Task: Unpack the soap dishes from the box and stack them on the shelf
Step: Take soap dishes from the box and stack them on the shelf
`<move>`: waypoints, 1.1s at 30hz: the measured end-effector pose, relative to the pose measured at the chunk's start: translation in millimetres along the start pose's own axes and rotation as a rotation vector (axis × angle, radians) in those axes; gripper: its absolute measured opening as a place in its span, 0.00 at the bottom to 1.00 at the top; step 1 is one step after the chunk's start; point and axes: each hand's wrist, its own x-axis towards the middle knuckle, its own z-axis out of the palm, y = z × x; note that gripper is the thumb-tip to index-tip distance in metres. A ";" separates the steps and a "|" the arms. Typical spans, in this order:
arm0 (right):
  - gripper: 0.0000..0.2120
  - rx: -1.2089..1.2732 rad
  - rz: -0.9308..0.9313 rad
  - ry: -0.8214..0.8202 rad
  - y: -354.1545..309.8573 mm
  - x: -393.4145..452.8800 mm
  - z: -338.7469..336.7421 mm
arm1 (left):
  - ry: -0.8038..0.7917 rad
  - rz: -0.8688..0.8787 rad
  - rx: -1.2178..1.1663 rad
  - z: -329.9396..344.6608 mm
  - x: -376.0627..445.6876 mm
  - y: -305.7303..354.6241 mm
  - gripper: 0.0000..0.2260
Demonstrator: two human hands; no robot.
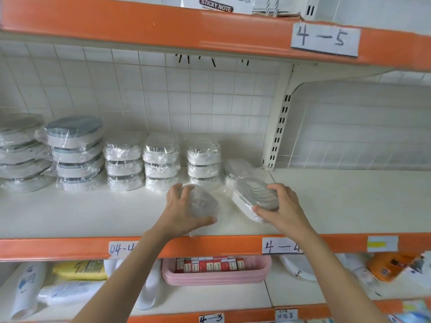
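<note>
Plastic-wrapped white soap dishes stand in several stacks point(161, 162) along the back of the white shelf point(81, 213); two taller stacks at the left point(74, 155) have grey-blue lids. My left hand point(184, 210) grips one wrapped soap dish point(205, 203) just above the shelf, in front of the stacks. My right hand point(282, 208) holds another wrapped soap dish point(251, 197), tilted, with its ribbed top showing. A single wrapped dish point(238, 169) lies behind it by the upright. The box is out of view.
An orange shelf edge point(210, 245) carries labels 04-4 and 4-4. The shelf above point(163, 29) hangs low, labelled 4-5. A slotted white upright point(279, 127) divides the bay; bare shelf lies to its right point(349, 199). Below are a pink tray point(217, 276) of small boxes and bottles.
</note>
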 end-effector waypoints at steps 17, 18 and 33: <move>0.36 -0.174 -0.339 -0.331 -63.7 5.3 60.3 | -0.062 -0.098 -0.599 -43.8 -5.1 -33.6 0.32; 0.39 -0.220 -0.329 -0.365 -67.5 4.6 66.0 | -0.049 -0.100 -0.636 -46.1 -5.1 -35.1 0.30; 0.25 0.219 -0.165 -0.411 -55.5 30.9 6.4 | -0.240 -0.014 -0.525 -40.1 15.0 -3.9 0.38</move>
